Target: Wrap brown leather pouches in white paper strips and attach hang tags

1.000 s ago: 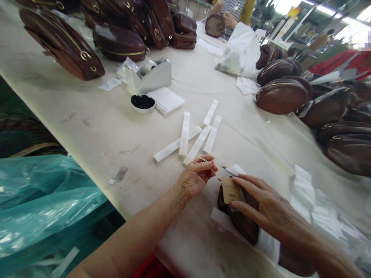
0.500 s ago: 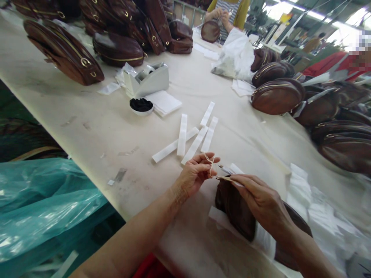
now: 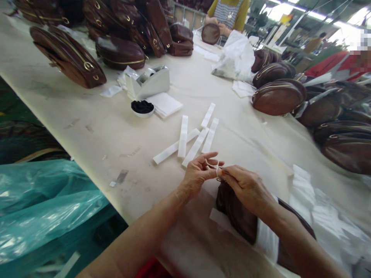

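My left hand [image 3: 198, 173] and my right hand [image 3: 246, 187] meet fingertip to fingertip above a brown leather bag [image 3: 236, 212] lying near the front edge of the cream table [image 3: 101, 127]. Both pinch a thin pale string [image 3: 215, 166] that loops between them. The paper tag on the string is hidden behind my right fingers. White paper [image 3: 265, 239] wraps part of the bag under my right wrist.
Several white paper strips [image 3: 188, 139] lie just beyond my hands. Farther back stand a tape dispenser [image 3: 149, 81], a small bowl of dark bits [image 3: 142, 108] and stacked white sheets [image 3: 165, 103]. Brown bags [image 3: 278, 96] pile up right and far left [image 3: 69, 58]. A person [image 3: 228, 13] works at the far end.
My right hand has left the tag flat on the bag, lifted it and come up to my left hand. The two hands now pinch the string together.
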Demonstrator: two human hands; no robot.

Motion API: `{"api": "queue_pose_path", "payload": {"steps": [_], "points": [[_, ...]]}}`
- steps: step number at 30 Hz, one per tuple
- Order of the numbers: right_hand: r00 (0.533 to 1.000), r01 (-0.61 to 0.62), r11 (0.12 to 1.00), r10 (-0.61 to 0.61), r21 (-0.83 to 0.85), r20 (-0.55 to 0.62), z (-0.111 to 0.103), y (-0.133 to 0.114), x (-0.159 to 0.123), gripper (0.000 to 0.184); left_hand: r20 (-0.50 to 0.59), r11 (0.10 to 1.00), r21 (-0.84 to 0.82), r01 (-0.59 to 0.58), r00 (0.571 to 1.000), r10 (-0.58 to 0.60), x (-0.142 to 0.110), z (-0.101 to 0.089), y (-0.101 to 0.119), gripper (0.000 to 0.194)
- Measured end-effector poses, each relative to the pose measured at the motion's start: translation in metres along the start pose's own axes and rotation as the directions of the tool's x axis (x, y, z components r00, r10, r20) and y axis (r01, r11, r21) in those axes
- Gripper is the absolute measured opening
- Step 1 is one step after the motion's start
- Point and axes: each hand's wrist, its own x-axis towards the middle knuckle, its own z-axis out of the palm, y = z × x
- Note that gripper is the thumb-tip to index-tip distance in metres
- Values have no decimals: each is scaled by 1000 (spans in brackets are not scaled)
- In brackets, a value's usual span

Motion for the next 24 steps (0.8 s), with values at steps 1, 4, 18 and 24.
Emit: {"api": "queue_pose_path", "payload": {"steps": [1, 4, 18, 24], "points": [[1000, 6, 1000, -5, -27, 29, 0, -2, 3, 29, -5, 1000, 9, -9, 1000, 9, 0, 0, 0, 56], [1000, 13, 999, -12, -40, 26, 3, -7, 10, 27, -1, 1000, 18, -25, 1000, 25, 0, 0, 2, 54], [939, -189, 840, 306, 509, -156, 17, 14, 3, 36, -47, 907, 398, -138, 984, 171, -5, -8, 10, 24], [927, -165, 867, 299, 470, -225, 9, 21, -16, 30, -301, 776, 577, -256, 816, 493, 3, -28, 21, 20]]}}
